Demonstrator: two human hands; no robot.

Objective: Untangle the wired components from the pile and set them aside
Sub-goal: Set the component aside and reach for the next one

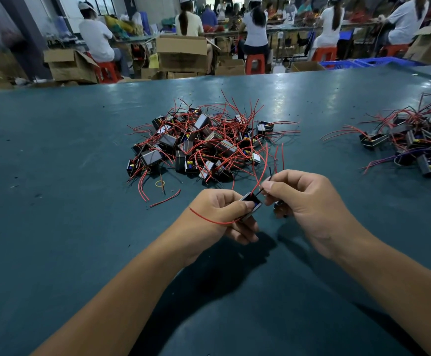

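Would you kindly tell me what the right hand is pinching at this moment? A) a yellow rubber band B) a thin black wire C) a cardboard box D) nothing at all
B: the right hand pinches a black wire that runs from the component held in the left hand.

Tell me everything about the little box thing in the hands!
The small component is a dark box with a pale metal-looking edge and something blue inside. The left hand grips it above the green table. A red wire curls from it over that wrist; the right hand pinches its thin black wire.
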